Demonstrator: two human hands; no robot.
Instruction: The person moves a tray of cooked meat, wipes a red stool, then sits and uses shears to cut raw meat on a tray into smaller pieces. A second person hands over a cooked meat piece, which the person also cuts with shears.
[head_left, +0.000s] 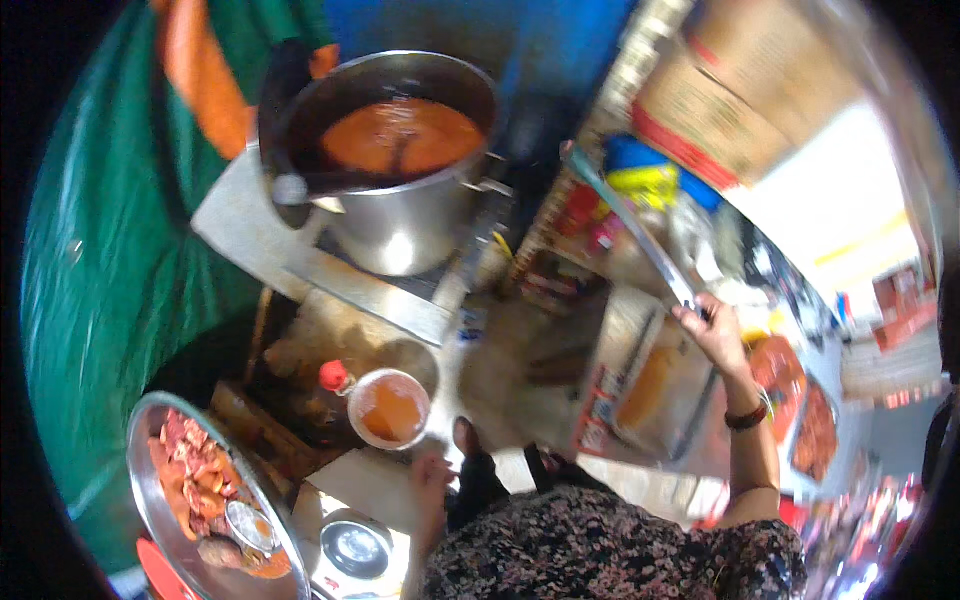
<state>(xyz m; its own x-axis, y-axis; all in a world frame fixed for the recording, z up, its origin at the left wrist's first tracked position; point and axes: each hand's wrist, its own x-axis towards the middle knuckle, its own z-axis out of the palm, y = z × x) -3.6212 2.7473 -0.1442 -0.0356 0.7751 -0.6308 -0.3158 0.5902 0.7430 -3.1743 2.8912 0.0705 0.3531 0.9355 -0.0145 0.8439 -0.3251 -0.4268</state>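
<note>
My right hand (716, 330) grips one end of a long metal utensil (637, 225), held out over the right side. Its far end is blurred, so its exact kind is unclear. My left hand (433, 472) hangs low by my body, smeared by motion; its fingers and any contents cannot be made out. Close to it stands a white tub (390, 409) of orange liquid, beside a bottle with a red cap (334, 375). Farther off, a large steel pot (397, 247) contains reddish-orange liquid (405, 139).
A steel basin (135, 450) at lower left holds meat pieces (195, 472) and a small bowl-like utensil (253, 525). Near it sits a white appliance with a round metal top (356, 550). At right are a rectangular tray (660, 390), reddish food (814, 435) and cardboard boxes (720, 112). Green tarpaulin (112, 262) hangs left.
</note>
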